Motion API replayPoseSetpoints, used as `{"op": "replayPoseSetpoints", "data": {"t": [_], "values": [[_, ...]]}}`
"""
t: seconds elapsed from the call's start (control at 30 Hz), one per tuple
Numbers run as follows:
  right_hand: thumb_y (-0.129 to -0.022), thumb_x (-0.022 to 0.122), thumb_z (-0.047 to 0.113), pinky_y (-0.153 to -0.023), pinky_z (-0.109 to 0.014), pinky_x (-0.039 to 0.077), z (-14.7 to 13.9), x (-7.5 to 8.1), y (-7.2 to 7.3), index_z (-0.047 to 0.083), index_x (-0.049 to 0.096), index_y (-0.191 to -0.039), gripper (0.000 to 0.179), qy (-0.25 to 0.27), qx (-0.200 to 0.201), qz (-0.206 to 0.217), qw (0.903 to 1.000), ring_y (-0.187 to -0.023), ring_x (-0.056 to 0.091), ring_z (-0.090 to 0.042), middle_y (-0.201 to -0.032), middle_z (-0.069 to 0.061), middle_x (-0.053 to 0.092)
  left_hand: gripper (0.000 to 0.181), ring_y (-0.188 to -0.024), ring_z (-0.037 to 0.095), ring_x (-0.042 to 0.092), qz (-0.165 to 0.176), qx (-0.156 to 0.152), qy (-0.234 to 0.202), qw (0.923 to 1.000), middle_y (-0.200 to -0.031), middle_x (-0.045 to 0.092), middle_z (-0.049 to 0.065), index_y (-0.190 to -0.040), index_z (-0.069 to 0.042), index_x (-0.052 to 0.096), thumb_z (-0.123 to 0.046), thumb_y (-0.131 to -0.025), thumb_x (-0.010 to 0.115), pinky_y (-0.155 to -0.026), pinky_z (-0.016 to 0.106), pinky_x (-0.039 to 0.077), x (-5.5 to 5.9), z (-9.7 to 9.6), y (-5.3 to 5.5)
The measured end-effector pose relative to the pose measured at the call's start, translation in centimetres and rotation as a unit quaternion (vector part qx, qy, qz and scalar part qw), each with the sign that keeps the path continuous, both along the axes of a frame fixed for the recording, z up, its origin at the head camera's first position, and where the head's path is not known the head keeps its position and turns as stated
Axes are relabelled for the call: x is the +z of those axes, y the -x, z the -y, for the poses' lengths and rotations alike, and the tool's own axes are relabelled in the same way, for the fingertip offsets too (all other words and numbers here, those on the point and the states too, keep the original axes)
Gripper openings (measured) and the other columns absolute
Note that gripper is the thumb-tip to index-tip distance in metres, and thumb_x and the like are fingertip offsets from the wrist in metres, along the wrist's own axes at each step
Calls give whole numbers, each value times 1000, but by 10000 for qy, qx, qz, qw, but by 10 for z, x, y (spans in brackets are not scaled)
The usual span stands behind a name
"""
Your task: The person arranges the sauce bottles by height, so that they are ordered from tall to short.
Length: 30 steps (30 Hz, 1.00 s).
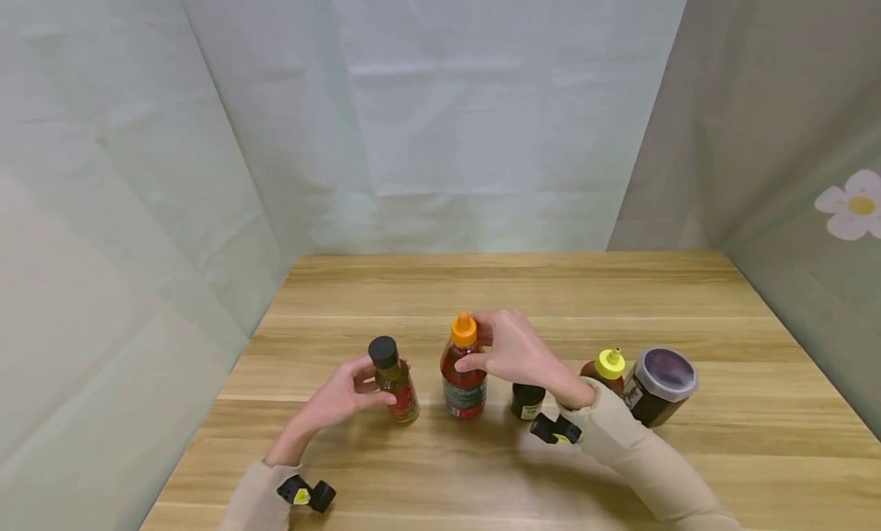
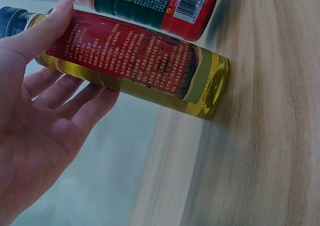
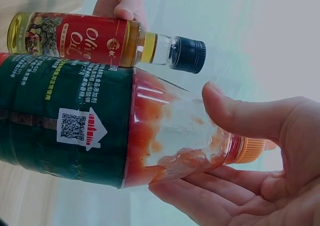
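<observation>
On the left, my left hand (image 1: 351, 393) holds an olive oil bottle (image 2: 145, 66) with a black cap and red label, thumb on one side and fingers on the other. Beside it stands an upright red sauce bottle (image 1: 464, 382) with an orange nozzle cap and green label. My right hand (image 1: 512, 351) is round this bottle's neck and shoulder, the thumb (image 3: 235, 111) on the near side and the fingers (image 3: 210, 191) on the far side. The two bottles are close together, with a small gap in the head view.
Right of the sauce bottle is a small dark jar (image 1: 527, 401), partly behind my right wrist. A yellow-capped bottle (image 1: 609, 365) and a large dark jar with a greyish lid (image 1: 664, 378) stand farther right. Pale cloth (image 1: 482, 118) surrounds the wooden table (image 1: 509, 286).
</observation>
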State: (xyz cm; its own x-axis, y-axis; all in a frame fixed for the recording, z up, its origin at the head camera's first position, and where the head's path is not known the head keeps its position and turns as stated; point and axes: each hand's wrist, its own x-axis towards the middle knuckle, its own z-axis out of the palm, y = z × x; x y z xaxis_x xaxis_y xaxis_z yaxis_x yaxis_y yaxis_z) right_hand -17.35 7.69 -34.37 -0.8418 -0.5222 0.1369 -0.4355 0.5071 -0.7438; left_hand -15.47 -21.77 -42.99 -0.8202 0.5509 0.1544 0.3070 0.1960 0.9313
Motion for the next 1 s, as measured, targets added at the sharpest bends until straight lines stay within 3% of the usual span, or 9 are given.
{"op": "replayPoseSetpoints", "data": {"t": [0.17, 0.4, 0.57, 0.73, 1.0], "values": [[-77, 83, 20, -81, -35, 59, 3, 4, 3, 7, 67, -109, 39, -17, -32, -166, 9999, -92, 72, -18, -103, -5, 74, 59, -117, -1, 56, -107, 50, 26, 9999, -135, 49, 34, -134, 10, 46, -8, -85, 73, -97, 27, 50, -2, 1, 1], [-76, 83, 20, -78, -33, 59, 6, 8, 10, 8, 68, -105, 35, 5, -45, -394, 9992, -90, 72, -17, -101, -6, 75, 57, -117, 0, 57, -217, 67, 63, 9997, -134, 50, 34, -134, 8, 47, -8, -85, 72, -98, 30, 51, -4, 2, 4], [-76, 83, 23, -77, -33, 58, 8, 13, 13, 9, 69, -104, 35, -121, -105, -504, 9986, -86, 72, -15, -98, -4, 75, 57, -117, 0, 57, -54, 34, 17, 10000, -135, 49, 34, -135, 7, 46, -9, -86, 71, -97, 29, 51, -3, 3, 6], [-75, 84, 26, -74, -32, 57, 12, 16, 19, 11, 68, -102, 34, -270, -210, -540, 9980, -81, 70, -12, -94, -1, 75, 59, -116, -2, 57, 11, 12, -9, 10000, -135, 49, 34, -136, 12, 42, -8, -87, 70, -95, 28, 52, -4, 4, 7], [-76, 83, 25, -66, -26, 54, 17, 19, 28, 13, 68, -99, 30, -282, -224, -699, 9969, -73, 65, -9, -89, 1, 74, 59, -117, -3, 56, 14, 106, -55, 9999, -136, 49, 34, -137, 9, 45, -7, -86, 71, -100, 37, 50, -5, 3, 8]]}}
